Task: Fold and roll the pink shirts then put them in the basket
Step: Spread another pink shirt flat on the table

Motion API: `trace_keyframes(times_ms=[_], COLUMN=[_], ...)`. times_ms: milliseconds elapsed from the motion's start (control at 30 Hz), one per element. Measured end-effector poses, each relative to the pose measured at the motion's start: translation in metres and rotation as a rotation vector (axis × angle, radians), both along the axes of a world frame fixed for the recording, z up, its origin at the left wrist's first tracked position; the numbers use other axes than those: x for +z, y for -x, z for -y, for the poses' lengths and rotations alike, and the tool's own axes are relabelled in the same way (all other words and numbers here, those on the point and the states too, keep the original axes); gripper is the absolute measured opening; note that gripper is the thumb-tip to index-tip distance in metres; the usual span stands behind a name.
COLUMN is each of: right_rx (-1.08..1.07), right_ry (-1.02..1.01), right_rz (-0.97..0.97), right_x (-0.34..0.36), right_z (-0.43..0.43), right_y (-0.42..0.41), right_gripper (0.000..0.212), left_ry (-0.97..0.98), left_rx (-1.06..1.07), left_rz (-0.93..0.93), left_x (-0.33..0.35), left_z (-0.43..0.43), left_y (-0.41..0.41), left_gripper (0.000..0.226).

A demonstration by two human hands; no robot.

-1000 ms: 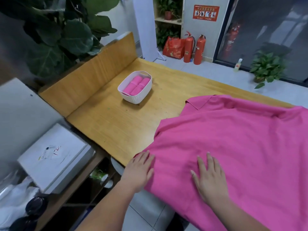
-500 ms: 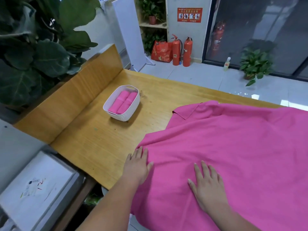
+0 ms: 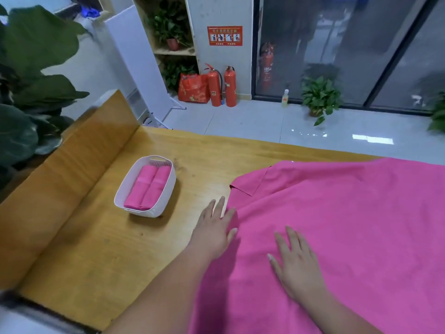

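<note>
A large pink shirt (image 3: 349, 225) lies spread over the right half of the wooden table (image 3: 96, 249), its collar pointing left near the middle. My left hand (image 3: 214, 227) lies flat with straight fingers on the shirt's left edge, partly on the wood. My right hand (image 3: 293, 259) presses flat on the cloth a little to the right of it. A white basket (image 3: 166, 201) stands on the table to the left of the shirt and holds two rolled pink shirts (image 3: 149, 188) side by side.
A raised wooden panel (image 3: 72, 160) borders the table on the left, with a large-leafed plant (image 3: 26, 97) behind it. Beyond the far edge lie a tiled floor, two red fire extinguishers (image 3: 222, 85) and a potted plant (image 3: 319, 97).
Both hands have slid forward over the shirt, away from the near edge. My view has swung up and to the right, so the basket now sits lower left.
</note>
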State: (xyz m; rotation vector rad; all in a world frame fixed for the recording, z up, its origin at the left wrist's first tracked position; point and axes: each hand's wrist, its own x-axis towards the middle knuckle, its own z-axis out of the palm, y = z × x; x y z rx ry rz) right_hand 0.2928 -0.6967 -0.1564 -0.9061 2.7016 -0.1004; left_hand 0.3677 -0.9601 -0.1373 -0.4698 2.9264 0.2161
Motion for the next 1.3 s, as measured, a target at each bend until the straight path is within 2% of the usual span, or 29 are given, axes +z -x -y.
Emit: trace_keyframes(times_ms=[233,433,533,633,700,800,900,967,1067,1133,1300], right_rx=[-0.107,-0.174,-0.182,-0.186,-0.189,-0.198,-0.201,-0.192,-0.176,-0.202,-0.311], right_ry=[-0.023,-0.007,-0.016,-0.041,-0.051,-0.040,-0.022,-0.023,0.005,0.025,-0.019], right_rz=[0.057,0.058,0.051,0.063,0.086,0.120,0.126,0.094,0.016,-0.039,-0.114], right_x=[0.000,-0.007,-0.009,-0.009,-0.011,-0.014,-0.015,-0.017,-0.019,-0.021,-0.035], right_z=[0.039,0.055,0.061,0.065,0.067,0.070,0.071,0.070,0.064,0.056,0.036], right_y=[0.037,0.046,0.054,0.064,0.070,0.075,0.076,0.077,0.089,0.108,0.165], right_gripper=[0.088,0.091,0.095,0.092,0.100,0.109,0.098,0.094,0.084,0.075,0.085], left_ry=[0.057,0.039,-0.061,-0.137,-0.154,-0.119,-0.091,-0.027,-0.026,-0.002,-0.006], left_rx=[-0.268,-0.328,-0.224,0.027,0.168,0.201,0.272,0.236,-0.009,-0.080,0.086], left_rz=[0.046,0.074,-0.024,-0.325,-0.424,-0.326,-0.166,-0.169,-0.129,-0.092,-0.193], left_x=[-0.010,-0.024,-0.023,-0.008,0.010,0.022,0.009,-0.010,-0.050,-0.071,-0.069], left_z=[0.049,0.073,0.084,0.107,0.125,0.143,0.142,0.132,0.117,0.117,0.124], left_y=[0.077,0.107,0.123,0.152,0.176,0.203,0.205,0.194,0.162,0.139,0.149], left_gripper=[0.063,0.078,0.085,0.072,0.068,0.076,0.088,0.085,0.080,0.082,0.079])
